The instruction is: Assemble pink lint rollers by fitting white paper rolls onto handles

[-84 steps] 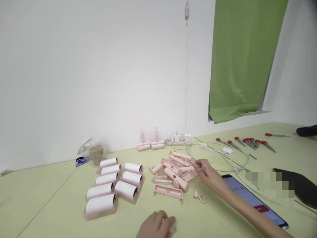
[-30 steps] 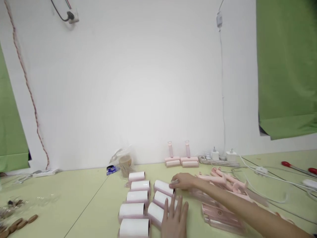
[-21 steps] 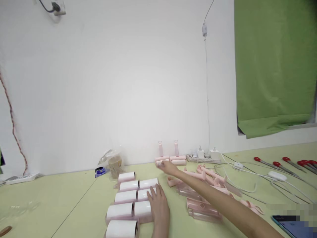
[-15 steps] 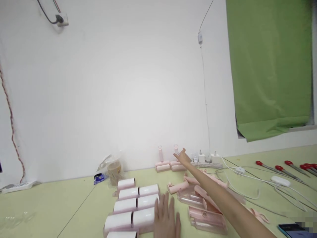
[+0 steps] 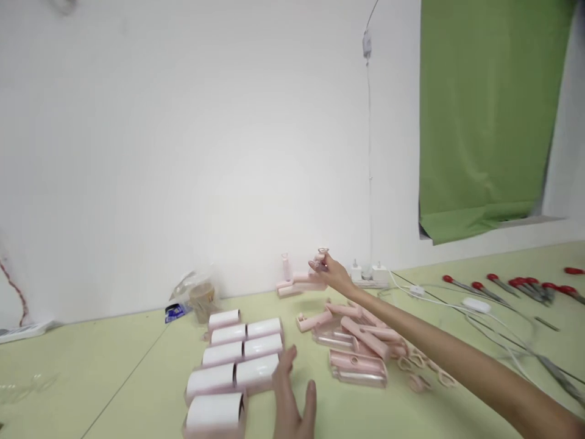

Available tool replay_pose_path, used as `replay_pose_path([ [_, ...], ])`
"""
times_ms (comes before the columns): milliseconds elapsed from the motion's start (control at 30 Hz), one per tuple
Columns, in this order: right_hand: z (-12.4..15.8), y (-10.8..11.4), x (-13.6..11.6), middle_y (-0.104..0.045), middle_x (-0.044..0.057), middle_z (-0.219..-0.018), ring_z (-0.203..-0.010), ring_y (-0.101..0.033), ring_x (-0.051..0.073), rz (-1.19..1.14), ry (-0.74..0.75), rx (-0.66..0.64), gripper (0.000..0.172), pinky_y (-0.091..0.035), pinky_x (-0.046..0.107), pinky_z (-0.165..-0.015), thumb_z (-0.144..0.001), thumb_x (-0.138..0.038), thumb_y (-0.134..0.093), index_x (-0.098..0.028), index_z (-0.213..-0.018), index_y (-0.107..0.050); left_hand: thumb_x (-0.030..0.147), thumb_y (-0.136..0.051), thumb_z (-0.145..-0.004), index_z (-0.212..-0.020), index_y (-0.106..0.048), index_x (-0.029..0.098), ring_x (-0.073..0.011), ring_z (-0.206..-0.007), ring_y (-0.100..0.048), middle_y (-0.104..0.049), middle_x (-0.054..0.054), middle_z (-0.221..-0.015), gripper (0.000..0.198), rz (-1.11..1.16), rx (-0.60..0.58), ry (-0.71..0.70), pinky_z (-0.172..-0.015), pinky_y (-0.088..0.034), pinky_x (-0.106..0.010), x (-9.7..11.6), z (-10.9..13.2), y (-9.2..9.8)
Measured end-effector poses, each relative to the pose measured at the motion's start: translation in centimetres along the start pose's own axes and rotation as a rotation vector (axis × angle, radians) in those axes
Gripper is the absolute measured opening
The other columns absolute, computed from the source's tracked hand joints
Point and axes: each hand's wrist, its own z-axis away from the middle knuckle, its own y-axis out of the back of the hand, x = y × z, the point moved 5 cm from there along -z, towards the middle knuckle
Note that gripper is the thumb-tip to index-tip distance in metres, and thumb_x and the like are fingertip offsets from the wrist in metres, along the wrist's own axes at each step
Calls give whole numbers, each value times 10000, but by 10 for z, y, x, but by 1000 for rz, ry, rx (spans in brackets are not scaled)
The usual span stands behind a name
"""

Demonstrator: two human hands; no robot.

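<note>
Over by the wall, my right hand [image 5: 337, 275] is closed around the handle of a pink lint roller [image 5: 309, 281]; its looped end shows above the fingers. A second pink lint roller [image 5: 286, 267] stands beside it with its handle upright. My left hand [image 5: 293, 407], fingers spread and holding nothing, is close to the right side of the rows of white sticky-paper rolls [image 5: 258, 371]. Between my hands and to the right lies a pile of pink plastic handles and covers [image 5: 359, 363], some with clear parts.
Behind the rolls are a bagged tape roll [image 5: 202, 300] and a blue packet [image 5: 174, 313]. Toward the right lie white cables [image 5: 439, 303], a white plug [image 5: 379, 272] and several red-handled tools [image 5: 484, 291]. Pink loops [image 5: 414, 360] lie under my right forearm.
My right hand, open beside the lint roller before, has closed on its handle and the roller has shifted. My left hand has turned, fingers spreading. The view has swung right.
</note>
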Motion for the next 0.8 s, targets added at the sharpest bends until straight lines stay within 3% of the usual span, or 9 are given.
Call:
replay_pose_path([
  [67,33,14,-15,-569,-5,-772,-714,-550,160,-54,74,-41,287,-404,257,-639,-821,-447,-442,-202,-970,-464,329,-379,-826,-1256,-231,154,-197,-1225,-311,-305,-130,-1324,487,109,-9,175,-997,-329,-359,4,1,5],
  [133,73,21,-27,-564,-9,-756,-682,-539,144,-103,137,-95,287,-391,227,-588,-812,-471,-438,-193,-871,-478,372,-491,-760,-1273,-176,164,-214,-1242,-277,-237,-120,-1357,637,197,-96,287,-1015,-292,-358,8,4,4],
  [267,147,20,-37,-506,-44,-569,-518,-470,112,-131,177,-171,252,-312,204,-479,-749,-421,-538,-186,-691,-468,295,-590,-672,-1248,-197,145,-199,-1091,-453,-436,-119,-1207,714,420,-480,367,-941,-360,-315,15,17,-12],
  [333,164,22,-38,-479,-50,-520,-481,-447,109,-137,158,-152,251,-288,207,-460,-713,-394,-570,-186,-640,-453,274,-592,-656,-1193,-281,134,-198,-1021,-489,-499,-100,-1103,636,390,-567,356,-918,-370,-319,13,21,-16],
  [467,161,55,-39,-549,-4,-617,-568,-511,145,-187,64,28,270,-362,237,-516,-762,-444,-496,-179,-713,-478,293,-573,-633,-1124,-364,100,-248,-1099,-408,-461,-127,-1085,568,111,-513,353,-978,-297,-377,1,20,-13],
  [600,166,102,-45,-596,41,-732,-647,-563,170,-251,6,184,331,-431,262,-574,-814,-470,-424,-162,-916,-489,257,-554,-581,-1271,-183,99,-257,-1266,-166,-250,-153,-1321,799,135,-352,304,-1053,-158,-394,8,11,0],
  [633,174,109,-47,-604,50,-763,-643,-570,172,-262,21,184,327,-440,264,-570,-806,-469,-441,-166,-913,-501,290,-549,-589,-1281,-177,112,-259,-1270,-158,-232,-140,-1343,806,225,-295,304,-1052,-160,-396,12,8,5],
  [700,195,112,-49,-611,67,-849,-675,-585,180,-286,85,120,287,-458,270,-587,-792,-448,-472,-180,-875,-532,441,-474,-664,-1255,-271,129,-270,-1198,-317,-354,-133,-1283,698,433,-244,346,-996,-274,-406,22,1,14],
  [800,231,95,-49,-611,57,-925,-822,-589,190,-327,194,-151,221,-475,261,-677,-792,-388,-502,-214,-918,-554,680,-146,-722,-1061,-504,120,-274,-876,-565,-584,-147,-966,745,733,-433,515,-753,-450,-413,41,5,10],
])
